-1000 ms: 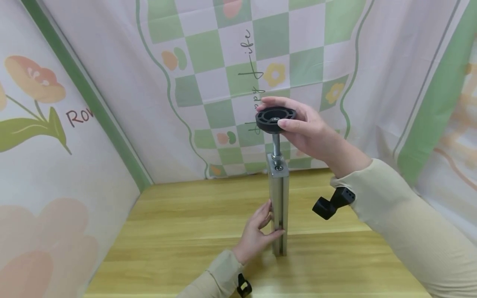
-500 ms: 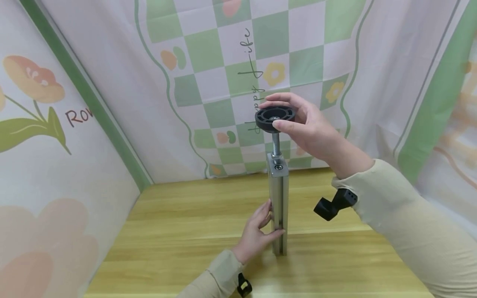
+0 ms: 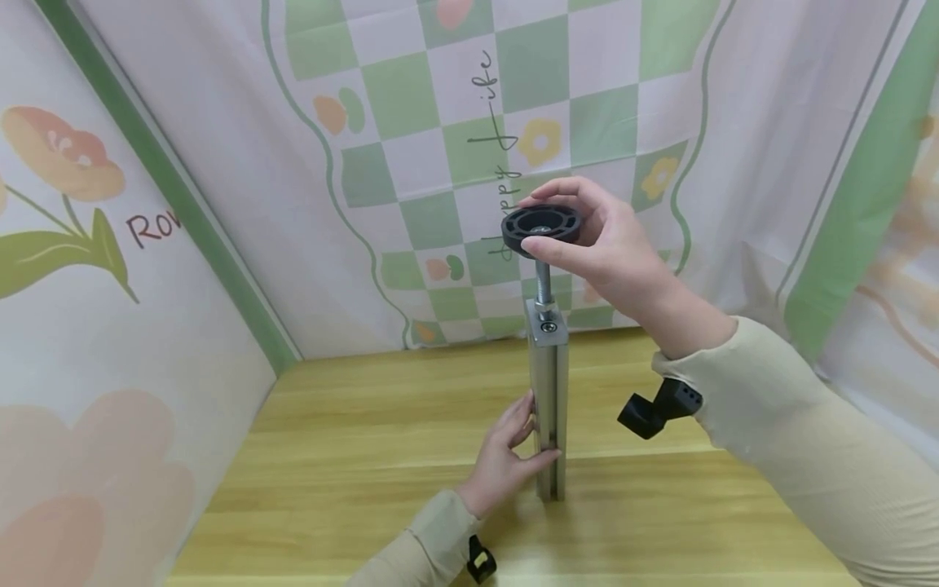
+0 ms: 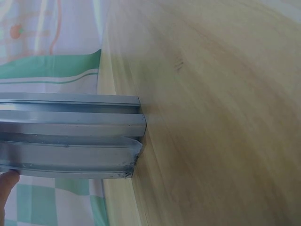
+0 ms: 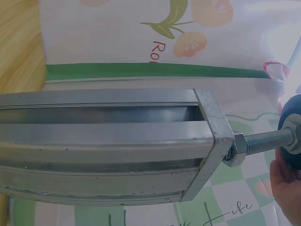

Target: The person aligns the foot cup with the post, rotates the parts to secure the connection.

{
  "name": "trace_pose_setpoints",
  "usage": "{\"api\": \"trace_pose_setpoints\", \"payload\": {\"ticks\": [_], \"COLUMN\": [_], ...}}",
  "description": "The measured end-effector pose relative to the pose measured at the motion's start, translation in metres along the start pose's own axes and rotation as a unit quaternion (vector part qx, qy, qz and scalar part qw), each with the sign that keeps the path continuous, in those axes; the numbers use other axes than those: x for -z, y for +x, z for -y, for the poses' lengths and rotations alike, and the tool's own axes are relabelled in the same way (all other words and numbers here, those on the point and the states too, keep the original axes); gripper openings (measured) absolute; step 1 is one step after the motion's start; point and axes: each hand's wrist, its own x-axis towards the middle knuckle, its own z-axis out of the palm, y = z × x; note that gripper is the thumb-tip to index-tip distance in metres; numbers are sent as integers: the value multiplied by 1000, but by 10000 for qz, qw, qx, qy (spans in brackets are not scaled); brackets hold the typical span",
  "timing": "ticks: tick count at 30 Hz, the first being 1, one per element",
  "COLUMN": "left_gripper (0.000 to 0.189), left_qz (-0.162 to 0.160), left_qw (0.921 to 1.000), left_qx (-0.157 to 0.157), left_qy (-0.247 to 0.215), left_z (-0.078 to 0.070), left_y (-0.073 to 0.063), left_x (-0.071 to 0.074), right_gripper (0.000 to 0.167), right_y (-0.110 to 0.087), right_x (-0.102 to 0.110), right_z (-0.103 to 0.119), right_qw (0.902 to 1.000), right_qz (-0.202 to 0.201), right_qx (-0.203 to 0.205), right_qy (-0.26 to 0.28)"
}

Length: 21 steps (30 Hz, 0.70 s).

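Note:
An aluminium profile [image 3: 548, 391] stands upright on the table in the head view. My left hand [image 3: 502, 469] grips its lower part, thumb on the front and fingers along the left side. On its top sits an end plate [image 5: 214, 146], from which a threaded rod [image 5: 268, 141] rises through a hex nut [image 5: 238, 149]. A round black levelling foot [image 3: 539, 218] crowns the rod. My right hand [image 3: 616, 253] holds this foot by its rim, thumb at the near edge and fingers round the far side. In the left wrist view the profile's lower end [image 4: 70, 125] meets the tabletop.
The wooden table [image 3: 352, 424] spreads out on both sides of the profile. Behind it hangs a checkered green-and-white curtain [image 3: 396, 98], with printed panels [image 3: 73, 326] at the left and right. A black camera mount [image 3: 656, 408] juts from my right sleeve.
My right thumb has travelled leftward along the near rim of the levelling foot, and the foot's ribs look turned. My left hand and the profile stay in place.

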Motion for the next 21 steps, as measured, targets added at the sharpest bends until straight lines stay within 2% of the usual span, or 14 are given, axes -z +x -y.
{"api": "trace_pose_setpoints", "payload": {"ticks": [6, 11, 17, 21], "left_gripper": [91, 88, 95, 99], "left_qz": [-9, -8, -39, -34], "left_qw": [9999, 9997, 9998, 9991], "left_qx": [137, 212, -101, -417], "left_qy": [-65, -111, -171, 0], "left_z": [-3, -4, -3, -2], "left_y": [1, 2, 1, 1], "left_x": [0, 1, 1, -1], "right_gripper": [38, 40, 43, 44], "right_y": [0, 1, 1, 0], "right_x": [-5, -8, -13, -16], "right_z": [2, 2, 0, 3], "right_qw": [9961, 9903, 9838, 9766], "right_qz": [-434, -704, -956, -1164], "right_qx": [-34, 20, 138, 212], "right_qy": [-765, -1195, -1513, -1794]}}
